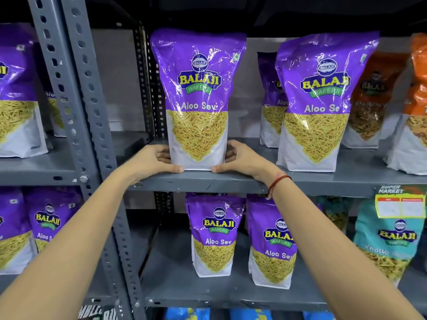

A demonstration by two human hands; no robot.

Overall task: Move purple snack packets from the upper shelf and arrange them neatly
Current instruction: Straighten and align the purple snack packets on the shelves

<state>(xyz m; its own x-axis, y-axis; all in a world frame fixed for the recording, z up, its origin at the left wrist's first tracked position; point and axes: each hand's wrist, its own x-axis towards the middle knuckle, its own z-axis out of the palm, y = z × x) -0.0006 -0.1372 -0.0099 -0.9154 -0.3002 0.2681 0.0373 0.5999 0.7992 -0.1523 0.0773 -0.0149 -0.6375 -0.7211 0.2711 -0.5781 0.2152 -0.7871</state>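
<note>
A purple Aloo Sev packet (198, 98) stands upright at the front left of the upper shelf (231, 181). My left hand (152, 159) grips its lower left side and my right hand (242, 159) grips its lower right side, thumbs at the packet's base on the shelf edge. To the right on the same shelf stands a second purple packet (316, 100), with a third purple packet (271, 100) partly hidden behind it. On the lower shelf (208, 294) two more purple packets (213, 234) (271, 243) stand side by side, the right one partly hidden by my forearm.
Orange packets (416, 100) fill the upper shelf's right end. A teal packet (388, 241) and a yellow price tag (401, 204) sit at lower right. A grey slotted upright (78, 112) separates a left rack holding more purple packets (18, 93).
</note>
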